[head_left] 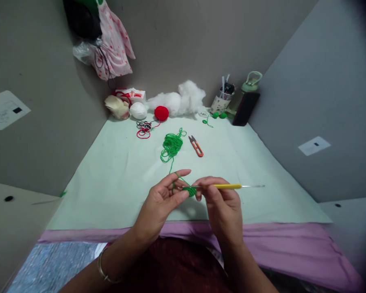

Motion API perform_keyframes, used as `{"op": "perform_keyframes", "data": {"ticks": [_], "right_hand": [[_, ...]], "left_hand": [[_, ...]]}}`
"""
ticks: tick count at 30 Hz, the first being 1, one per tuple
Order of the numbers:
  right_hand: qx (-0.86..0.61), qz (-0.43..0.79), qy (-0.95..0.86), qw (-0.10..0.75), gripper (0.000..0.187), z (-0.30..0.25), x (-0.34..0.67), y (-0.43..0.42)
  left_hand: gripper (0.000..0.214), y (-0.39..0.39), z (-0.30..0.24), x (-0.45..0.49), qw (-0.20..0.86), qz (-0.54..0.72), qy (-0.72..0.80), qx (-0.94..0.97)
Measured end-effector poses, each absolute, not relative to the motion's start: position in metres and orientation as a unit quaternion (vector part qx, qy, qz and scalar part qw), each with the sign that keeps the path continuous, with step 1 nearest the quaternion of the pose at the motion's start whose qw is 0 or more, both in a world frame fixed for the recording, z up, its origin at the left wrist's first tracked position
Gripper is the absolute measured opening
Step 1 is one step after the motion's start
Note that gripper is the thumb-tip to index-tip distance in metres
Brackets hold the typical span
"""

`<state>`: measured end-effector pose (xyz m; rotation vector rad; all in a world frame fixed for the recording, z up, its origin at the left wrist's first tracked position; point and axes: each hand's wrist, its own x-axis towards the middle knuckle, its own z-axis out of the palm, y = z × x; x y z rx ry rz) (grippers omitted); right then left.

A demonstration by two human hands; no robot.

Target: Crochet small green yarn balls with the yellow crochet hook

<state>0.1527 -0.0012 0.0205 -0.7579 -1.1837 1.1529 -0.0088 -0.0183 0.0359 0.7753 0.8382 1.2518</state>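
Observation:
My left hand (163,198) pinches a small green crochet piece (189,191) between thumb and fingers. Green yarn runs over its raised index finger and back to a loose green yarn heap (172,145) on the table. In my right hand (224,203) is a crochet hook with a yellow handle (228,186), held level; its thin metal end points left at the crochet piece, and another metal tip sticks out to the right. Whether the hook tip sits inside a stitch is too small to tell. Orange thread snips (196,146) lie beyond my hands, right of the heap.
Along the back wall stand a red yarn ball (161,113), a white yarn ball (138,110), white stuffing (177,101), a pen cup (221,101), a green bottle (242,95) and a leaning phone (246,108). Grey partitions rise on both sides. Small green pieces (218,115) lie near the cup.

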Motion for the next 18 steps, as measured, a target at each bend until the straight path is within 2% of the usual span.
{"op": "perform_keyframes", "data": {"ticks": [4,8,14,18], "right_hand": [[-0.297,0.534,-0.496,0.617,0.017,0.026,0.154,0.002],[-0.302,0.510,-0.533,0.604,0.019,0.029,0.157,-0.003],[-0.315,0.335,-0.663,0.590,0.025,0.028,0.163,-0.016],[-0.309,0.223,-0.741,0.553,0.029,0.024,0.163,-0.015]], "left_hand": [[0.040,-0.019,0.040,-0.009,0.663,0.551,0.383,0.331],[0.041,-0.020,0.039,-0.010,0.654,0.547,0.394,0.342],[0.039,-0.020,0.033,-0.011,0.601,0.561,0.420,0.384],[0.038,-0.021,0.034,-0.007,0.575,0.567,0.440,0.393]]}}
